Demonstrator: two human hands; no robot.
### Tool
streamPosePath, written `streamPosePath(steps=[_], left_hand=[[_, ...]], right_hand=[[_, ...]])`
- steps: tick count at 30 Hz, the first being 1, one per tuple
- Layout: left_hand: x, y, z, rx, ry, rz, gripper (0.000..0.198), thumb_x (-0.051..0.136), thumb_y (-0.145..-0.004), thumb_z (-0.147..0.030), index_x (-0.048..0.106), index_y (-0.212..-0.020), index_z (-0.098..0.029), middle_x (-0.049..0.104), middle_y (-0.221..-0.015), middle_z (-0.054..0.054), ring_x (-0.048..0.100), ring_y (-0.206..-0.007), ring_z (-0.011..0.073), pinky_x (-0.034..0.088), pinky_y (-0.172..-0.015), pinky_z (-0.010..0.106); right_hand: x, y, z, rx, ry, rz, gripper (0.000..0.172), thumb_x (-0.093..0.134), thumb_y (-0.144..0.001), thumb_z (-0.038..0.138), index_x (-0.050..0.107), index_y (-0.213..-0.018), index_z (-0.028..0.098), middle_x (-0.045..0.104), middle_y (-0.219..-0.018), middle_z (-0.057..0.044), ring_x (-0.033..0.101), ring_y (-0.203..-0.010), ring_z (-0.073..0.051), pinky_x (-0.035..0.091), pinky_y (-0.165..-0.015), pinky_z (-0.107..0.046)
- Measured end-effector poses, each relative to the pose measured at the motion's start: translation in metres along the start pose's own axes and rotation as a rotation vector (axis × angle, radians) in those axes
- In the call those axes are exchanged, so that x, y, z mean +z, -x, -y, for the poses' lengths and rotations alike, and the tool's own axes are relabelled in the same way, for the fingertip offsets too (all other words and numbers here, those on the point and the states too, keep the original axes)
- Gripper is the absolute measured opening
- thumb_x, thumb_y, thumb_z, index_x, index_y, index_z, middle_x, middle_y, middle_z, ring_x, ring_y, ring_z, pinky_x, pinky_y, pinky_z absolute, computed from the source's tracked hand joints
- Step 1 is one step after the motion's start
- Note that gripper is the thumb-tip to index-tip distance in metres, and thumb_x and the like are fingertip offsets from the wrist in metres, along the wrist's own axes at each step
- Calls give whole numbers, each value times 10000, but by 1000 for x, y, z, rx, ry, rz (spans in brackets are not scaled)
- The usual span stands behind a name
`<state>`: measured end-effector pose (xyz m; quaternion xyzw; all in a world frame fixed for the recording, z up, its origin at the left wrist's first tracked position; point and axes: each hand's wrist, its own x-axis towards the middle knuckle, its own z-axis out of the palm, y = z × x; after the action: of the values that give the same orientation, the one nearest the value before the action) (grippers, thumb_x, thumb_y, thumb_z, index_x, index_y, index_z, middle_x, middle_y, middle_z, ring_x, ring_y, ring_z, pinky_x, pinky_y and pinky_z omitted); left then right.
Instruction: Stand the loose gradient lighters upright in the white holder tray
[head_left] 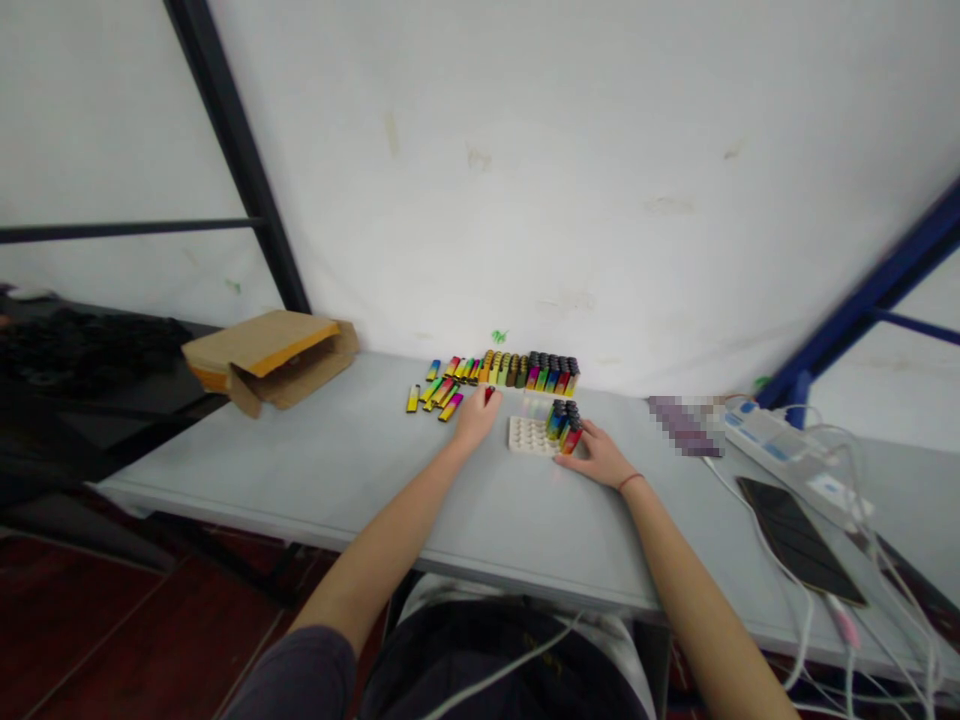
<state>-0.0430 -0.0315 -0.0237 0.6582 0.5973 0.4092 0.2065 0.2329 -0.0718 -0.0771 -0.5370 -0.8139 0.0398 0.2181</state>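
Note:
My left hand (475, 418) is closed around a small red lighter (490, 394), whose dark end shows above the fingers. To its right lies a white tray (531, 437) with rows of round holes. Several coloured lighters with black tops (568, 422) stand upright at the tray's right end. My right hand (598, 455) grips that end, thumb along the front and fingers behind. Left of my left hand, several loose lighters (441, 392) in yellow, green, red and blue lie on the table. Behind the tray stand packed rows of upright lighters (552, 372), some yellow-topped and some black-topped.
An open cardboard box (274, 352) sits at the table's left end. On the right are a white power strip (795, 455) with tangled cables, a dark phone (799, 538) and a blurred-out flat object (684, 425). A white wall rises behind the grey table (352, 460).

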Motion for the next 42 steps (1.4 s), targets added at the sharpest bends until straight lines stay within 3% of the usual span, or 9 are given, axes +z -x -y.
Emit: streamPosePath(steps=[4, 12, 17, 23, 26, 28, 33, 38, 42], left_hand=[[0, 2, 2, 6, -3, 10, 243, 474, -941, -349, 625, -866, -174, 683, -786, 36, 619, -776, 184, 424, -709, 253], [5, -2, 1, 14, -83, 41, 171, 475, -919, -255, 613, -860, -174, 679, -812, 40, 602, -780, 179, 413, -709, 256], [7, 0, 3, -9, -30, 12, 212, 453, -945, -310, 598, -865, -178, 661, -791, 39, 604, -776, 184, 423, -706, 265], [6, 3, 8, 50, 93, 40, 320, 606, -887, -382, 515, -1121, -184, 655, -852, 30, 630, -758, 183, 485, -706, 283], [7, 4, 8, 17, 161, 109, 329, 517, -942, -367, 464, -1213, -188, 646, -826, 29, 631, -677, 173, 518, -669, 298], [7, 3, 8, 66, 181, 127, 310, 483, -962, -363, 487, -1216, -187, 650, -868, 47, 649, -723, 180, 539, -721, 322], [4, 2, 2, 374, 126, -13, 257, 576, -917, -301, 620, -1141, -183, 608, -1117, 97, 590, -1113, 231, 446, -1040, 393], [11, 13, -13, 502, 254, 149, 306, 502, -945, -308, 620, -1185, -159, 624, -1120, 111, 606, -1068, 220, 523, -926, 347], [26, 30, -25, 502, 380, 238, 323, 483, -947, -305, 614, -1200, -151, 651, -1158, 122, 625, -1041, 207, 555, -842, 302]], right_hand=[[2, 0, -1, 0, 8, -1, 680, 601, -791, 691, 629, -1249, 189, 596, -1328, -173, 548, -1248, -367, 428, -1074, -534], [2, 0, -2, -8, -5, -12, 683, 623, -779, 688, 634, -1252, 195, 568, -1382, -172, 524, -1281, -378, 416, -1086, -540], [2, 0, -1, -2, -8, -4, 682, 627, -781, 682, 633, -1255, 192, 580, -1362, -175, 534, -1266, -378, 418, -1081, -542], [0, 0, 0, -10, -37, -5, 675, 627, -786, 674, 628, -1262, 196, 600, -1323, -162, 553, -1237, -361, 429, -1069, -521], [0, 0, 0, -11, -46, 0, 677, 626, -788, 673, 625, -1263, 192, 599, -1321, -167, 555, -1232, -361, 430, -1066, -520], [0, 0, 0, -10, -50, 1, 677, 625, -787, 674, 622, -1268, 197, 601, -1319, -168, 554, -1234, -364, 427, -1066, -526], [0, 0, 0, 0, -56, -2, 678, 627, -783, 678, 611, -1284, 222, 600, -1331, -157, 545, -1248, -370, 415, -1070, -542], [1, 0, 0, -9, -59, -20, 688, 650, -773, 662, 600, -1301, 224, 599, -1336, -155, 542, -1254, -369, 408, -1074, -540], [2, 0, 0, -24, -37, -37, 679, 660, -773, 648, 600, -1301, 226, 588, -1353, -152, 546, -1251, -363, 420, -1066, -532]])
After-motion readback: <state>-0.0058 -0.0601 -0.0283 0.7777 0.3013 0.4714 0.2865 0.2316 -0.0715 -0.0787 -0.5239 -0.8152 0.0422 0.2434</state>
